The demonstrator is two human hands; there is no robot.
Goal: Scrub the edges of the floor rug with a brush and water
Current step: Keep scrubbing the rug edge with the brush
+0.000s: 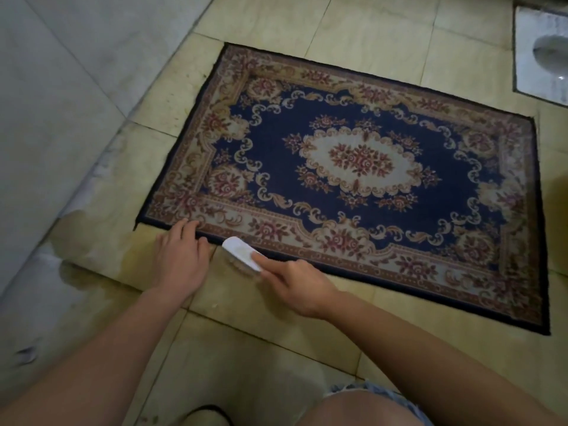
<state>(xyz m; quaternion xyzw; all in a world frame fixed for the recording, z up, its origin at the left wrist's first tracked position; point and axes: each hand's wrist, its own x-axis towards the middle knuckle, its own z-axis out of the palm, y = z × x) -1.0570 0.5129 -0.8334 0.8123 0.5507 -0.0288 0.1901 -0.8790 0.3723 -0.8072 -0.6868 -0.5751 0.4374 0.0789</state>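
At the rug's near edge, your right hand grips the white brush, index finger along its back, while your left hand presses flat, fingers spread, just beside it.

This is a home bathroom or wet room. A white ceramic squat toilet is set flush into the yellowish tiled floor, and a patterned rug lies just beside it. On the rug's far side from the toilet rises a pale tiled wall, with wet patches darkening the floor at its base.
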